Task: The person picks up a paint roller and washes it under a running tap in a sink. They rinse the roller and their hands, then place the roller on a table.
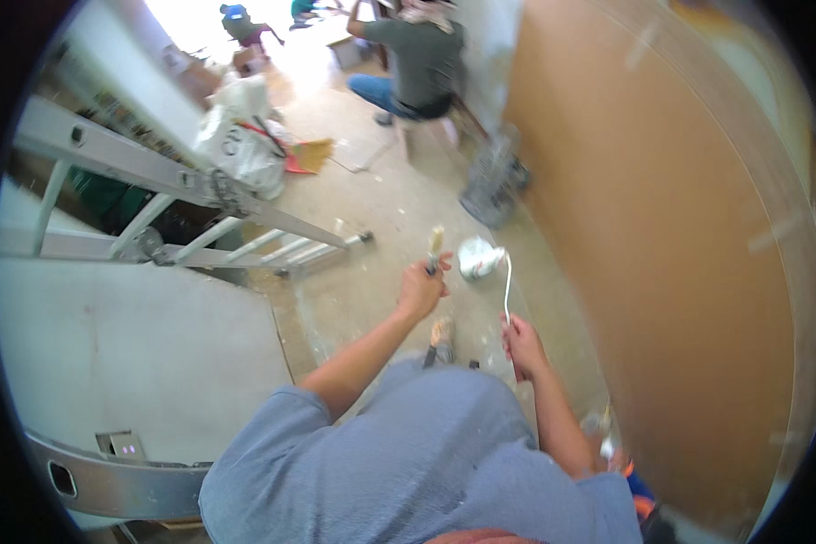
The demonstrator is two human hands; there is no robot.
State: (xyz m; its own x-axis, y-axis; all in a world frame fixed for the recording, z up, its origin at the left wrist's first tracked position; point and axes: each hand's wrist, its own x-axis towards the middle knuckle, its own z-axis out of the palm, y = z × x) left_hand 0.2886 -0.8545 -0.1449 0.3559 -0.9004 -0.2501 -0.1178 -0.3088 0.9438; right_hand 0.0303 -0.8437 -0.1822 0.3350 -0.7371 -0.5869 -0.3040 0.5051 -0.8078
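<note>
Out in front of me, my left hand (pixel 421 288) is closed round the dark handle of a paintbrush (pixel 436 240), its pale bristles pointing away from me. My right hand (pixel 523 344) grips the handle of a paint roller (pixel 508 288) with a bent white wire frame. The roller's small head is at the far end of the wire, over or in a round white paint container (pixel 470 250) on the floor. Whether the head touches the paint, I cannot tell. Below my left hand a foot (pixel 442 331) shows on the floor.
An aluminium ladder (pixel 272 222) leans in from the left. A large brown board (pixel 644 227) runs along the right. Ahead are a grey plastic-wrapped object (pixel 492 186), a white sack (pixel 243 140), a red dustpan and yellow broom (pixel 312 156), and a seated person (pixel 417 63).
</note>
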